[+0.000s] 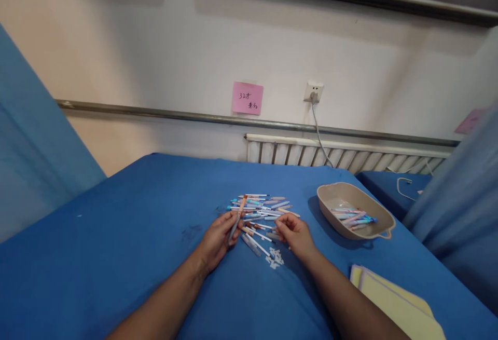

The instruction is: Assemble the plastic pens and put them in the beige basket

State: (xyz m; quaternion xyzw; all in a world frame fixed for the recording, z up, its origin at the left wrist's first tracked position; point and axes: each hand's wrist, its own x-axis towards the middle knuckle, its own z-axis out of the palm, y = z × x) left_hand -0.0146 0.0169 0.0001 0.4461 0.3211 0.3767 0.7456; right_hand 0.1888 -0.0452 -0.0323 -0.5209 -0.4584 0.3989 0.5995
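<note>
Between the fingers of my left hand (218, 240) is a pen (239, 214) with an orange upper part and a grey lower part, tilted upward. My right hand (296, 235) is closed in a pinch at the right side of a pile of pen parts (259, 206); whatever its fingertips hold is too small to make out. Thin white refills (260, 245) and coloured barrels lie spread between and beyond both hands. Just below them sits a small heap of white pieces (275, 258).
A beige basin (326, 194) with several pens (355, 218) inside stands to the right on the blue-covered table (136, 236). Yellow sheets (397, 303) lie near the right front. Behind are a white radiator (295, 153), a metal rail (175, 115) and a plugged-in socket (313, 92).
</note>
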